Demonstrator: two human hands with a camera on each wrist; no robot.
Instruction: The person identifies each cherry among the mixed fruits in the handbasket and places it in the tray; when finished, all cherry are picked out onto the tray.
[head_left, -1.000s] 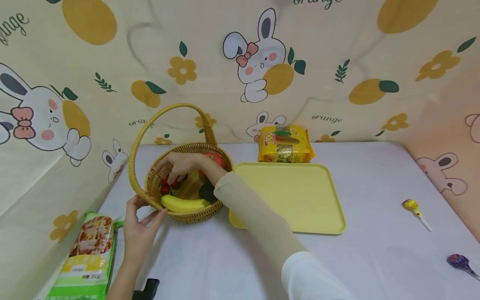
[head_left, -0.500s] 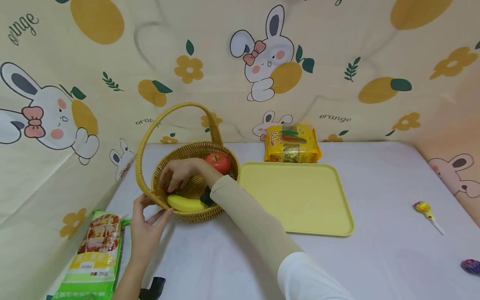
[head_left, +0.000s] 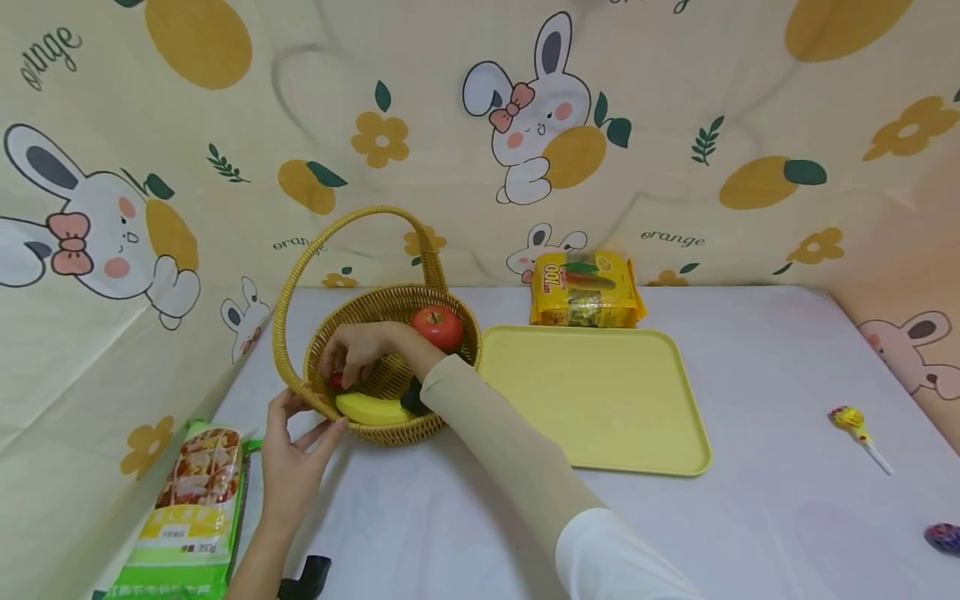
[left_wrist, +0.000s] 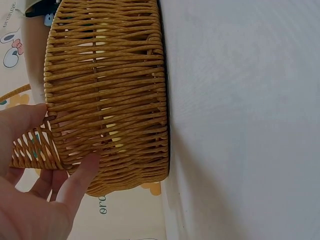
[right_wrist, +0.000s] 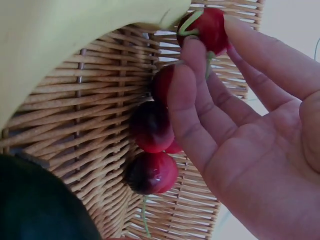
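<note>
The cherry (right_wrist: 213, 31) is in the basket (head_left: 397, 432), by the banana (head_left: 369, 409); the right hand (head_left: 363, 345) seems to pinch it, though contact is partly hidden. The left hand (head_left: 294, 458) grips the basket. A weak pinch could drop it among other cherries (right_wrist: 151, 129).

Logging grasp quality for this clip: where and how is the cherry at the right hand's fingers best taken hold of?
Probably by opposite sides of its round body, coming from above. The cherry is small, and its green stem looks too thin to hold firmly. The basket is open on top, while its wall and the banana lie close beside the cherry.
</note>
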